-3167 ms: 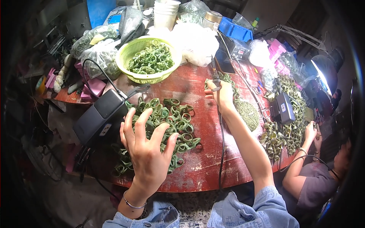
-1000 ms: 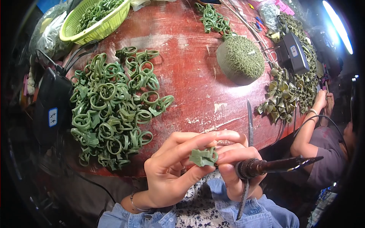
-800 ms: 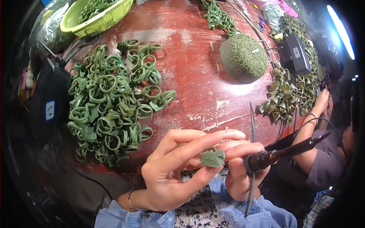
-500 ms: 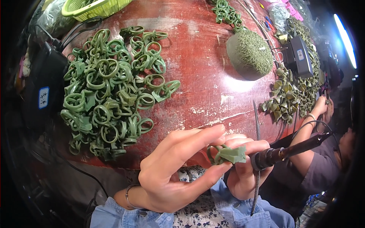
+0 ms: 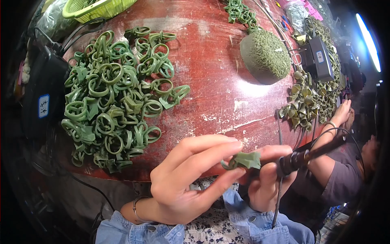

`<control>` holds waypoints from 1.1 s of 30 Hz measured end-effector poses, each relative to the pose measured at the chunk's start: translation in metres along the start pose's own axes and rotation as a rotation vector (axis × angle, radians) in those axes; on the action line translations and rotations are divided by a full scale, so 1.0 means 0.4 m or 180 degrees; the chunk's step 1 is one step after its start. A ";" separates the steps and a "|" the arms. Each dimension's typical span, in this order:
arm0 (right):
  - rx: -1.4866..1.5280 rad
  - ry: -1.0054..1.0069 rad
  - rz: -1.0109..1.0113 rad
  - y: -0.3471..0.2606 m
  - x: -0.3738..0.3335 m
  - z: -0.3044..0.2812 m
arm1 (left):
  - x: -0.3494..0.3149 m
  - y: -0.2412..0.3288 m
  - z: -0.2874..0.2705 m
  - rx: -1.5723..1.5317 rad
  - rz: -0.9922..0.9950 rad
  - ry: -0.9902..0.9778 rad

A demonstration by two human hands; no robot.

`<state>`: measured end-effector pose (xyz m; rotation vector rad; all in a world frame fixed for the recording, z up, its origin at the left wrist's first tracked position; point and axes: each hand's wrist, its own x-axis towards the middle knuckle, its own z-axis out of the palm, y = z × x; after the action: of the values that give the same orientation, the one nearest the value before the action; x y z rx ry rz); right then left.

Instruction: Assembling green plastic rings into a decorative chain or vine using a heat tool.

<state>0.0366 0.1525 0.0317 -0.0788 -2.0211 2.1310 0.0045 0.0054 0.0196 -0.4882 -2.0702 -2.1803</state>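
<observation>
Between the thumb and fingers of my left hand (image 5: 189,175) is a green waxy ring (image 5: 245,160) with a flared, blocky end pointing right. My right hand (image 5: 268,179) is close beside it, its fingers curled round a dark pen-shaped tool (image 5: 294,161) with a ribbed collar; the slim end slants up to the right. A thin dark rod (image 5: 278,199) passes by the right fingers, partly hidden, and I cannot tell whether they grip it. To the left, a large heap of similar green rings (image 5: 115,97) lies on the red table (image 5: 203,81).
A grey rounded block (image 5: 262,57) covered in green crumbs stands far right of centre. Beyond are olive-green pieces (image 5: 306,95) and a black box (image 5: 321,59). A yellow-green basket (image 5: 95,10) and black case (image 5: 44,89) stand left. Another person's arm (image 5: 329,134) reaches in at right.
The dark tool has shifted right with my right hand, and its slim end has tipped up a little. The ring has turned slightly in my left fingers. The view has drifted slightly.
</observation>
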 end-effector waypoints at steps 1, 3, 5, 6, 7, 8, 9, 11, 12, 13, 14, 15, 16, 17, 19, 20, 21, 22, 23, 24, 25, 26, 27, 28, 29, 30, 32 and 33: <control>-0.0129 0.0086 0.0440 -0.009 -0.002 -0.011 | -0.002 -0.006 -0.001 0.0000 0.0006 0.0005; -0.0802 0.0184 0.0541 0.001 0.008 -0.036 | -0.006 -0.025 0.006 0.0060 -0.0259 0.0158; -0.1381 0.0131 0.0334 0.029 0.003 -0.078 | -0.010 -0.039 0.015 0.0070 -0.0349 0.0203; -0.1382 0.0121 0.0341 0.041 -0.004 -0.091 | -0.014 -0.046 0.018 0.0097 -0.0444 0.0260; -0.1560 0.0066 0.0229 0.049 -0.011 -0.101 | -0.019 -0.054 0.019 0.0099 -0.0462 0.0266; -0.1741 0.0019 0.0119 0.056 -0.019 -0.111 | -0.021 -0.058 0.019 0.0093 -0.0473 0.0263; -0.1863 0.0096 0.0053 0.070 -0.031 -0.124 | -0.023 -0.062 0.018 0.0180 -0.0446 0.0257; -0.2117 0.0031 -0.0101 0.081 -0.053 -0.147 | -0.025 -0.067 0.018 0.0264 -0.0432 0.0244; -0.2362 -0.0040 -0.0269 0.082 -0.061 -0.156 | -0.025 -0.069 0.018 0.0278 -0.0436 0.0244; -0.2508 -0.0145 -0.0412 0.081 -0.065 -0.162 | -0.025 -0.071 0.019 0.0293 -0.0440 0.0244; -0.2504 -0.0143 -0.0397 0.081 -0.063 -0.160 | -0.025 -0.072 0.021 0.0297 -0.0452 0.0237; -0.2686 -0.0258 -0.0553 0.078 -0.060 -0.154 | -0.024 -0.071 0.023 0.0279 -0.0498 0.0234; -0.2866 -0.0375 -0.0710 0.074 -0.058 -0.151 | -0.024 -0.070 0.024 0.0263 -0.0544 0.0231; -0.3038 -0.0439 -0.0732 0.069 -0.058 -0.151 | -0.025 -0.070 0.024 0.0268 -0.0559 0.0230; -0.3056 -0.0447 -0.0769 0.072 -0.058 -0.154 | -0.025 -0.071 0.023 0.0256 -0.0539 0.0228; -0.3080 -0.0449 -0.0818 0.075 -0.057 -0.156 | -0.025 -0.071 0.023 0.0263 -0.0554 0.0228; -0.3074 -0.0456 -0.0805 0.076 -0.057 -0.156 | -0.024 -0.071 0.023 0.0276 -0.0571 0.0219; -0.3023 -0.0446 -0.0800 0.075 -0.056 -0.156 | -0.024 -0.071 0.023 0.0288 -0.0587 0.0211; -0.2971 -0.0439 -0.0798 0.075 -0.056 -0.155 | -0.023 -0.072 0.023 0.0296 -0.0598 0.0217; -0.2964 -0.0449 -0.0792 0.076 -0.057 -0.156 | -0.022 -0.072 0.024 0.0266 -0.0598 0.0224; -0.2977 -0.0443 -0.0758 0.077 -0.059 -0.156 | -0.023 -0.073 0.024 0.0235 -0.0598 0.0231; -0.2995 -0.0431 -0.0724 0.076 -0.060 -0.157 | -0.023 -0.073 0.024 0.0235 -0.0605 0.0231; -0.2995 -0.0433 -0.0717 0.073 -0.059 -0.156 | -0.024 -0.073 0.025 0.0257 -0.0603 0.0217; -0.3166 -0.0493 -0.0738 0.067 -0.057 -0.154 | -0.024 -0.073 0.025 0.0278 -0.0601 0.0201; -0.3330 -0.0555 -0.0758 0.064 -0.055 -0.152 | -0.024 -0.073 0.024 0.0283 -0.0610 0.0200; -0.3324 -0.0558 -0.0750 0.063 -0.053 -0.149 | -0.024 -0.073 0.023 0.0295 -0.0598 0.0188; -0.3379 -0.0547 -0.0807 0.063 -0.051 -0.144 | -0.024 -0.073 0.022 0.0302 -0.0590 0.0172; -0.3384 -0.0545 -0.0801 0.062 -0.051 -0.144 | -0.024 -0.073 0.021 0.0298 -0.0569 0.0165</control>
<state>0.0642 0.2041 0.0016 0.1962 -2.8264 0.7625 0.0068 0.0144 -0.0109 -0.2434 -2.2545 -2.1488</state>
